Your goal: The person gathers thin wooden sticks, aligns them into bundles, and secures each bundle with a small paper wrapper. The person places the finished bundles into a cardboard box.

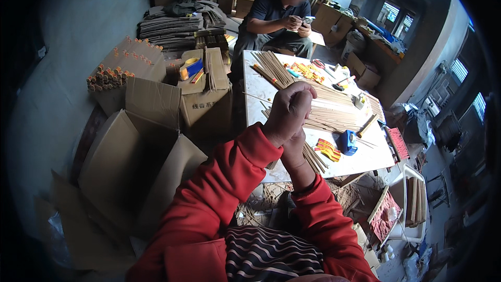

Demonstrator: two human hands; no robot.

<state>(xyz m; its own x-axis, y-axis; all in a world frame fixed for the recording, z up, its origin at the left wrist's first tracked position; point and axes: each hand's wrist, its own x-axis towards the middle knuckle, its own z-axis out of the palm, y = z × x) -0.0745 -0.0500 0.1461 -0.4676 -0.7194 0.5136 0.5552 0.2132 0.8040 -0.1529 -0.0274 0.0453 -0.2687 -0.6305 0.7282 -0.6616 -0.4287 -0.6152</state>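
Observation:
Both my forearms, in red sleeves, reach up to the near edge of a white table. My left hand is closed in a fist above it; whatever it may hold does not show. Just below and behind, partly covered by the left wrist, is my right hand, its fingers hidden. Thin brown incense sticks lie in rows across the table beyond my hands. To the right of my hands are red and yellow paper labels and a blue tape dispenser. More orange labels lie farther back near red-handled scissors.
A person sits across the table with a phone. On my left stand an open cardboard box and a closed carton, with stacked flat cardboard behind. Right of the table, a white plastic frame holds sticks. Scraps litter the floor.

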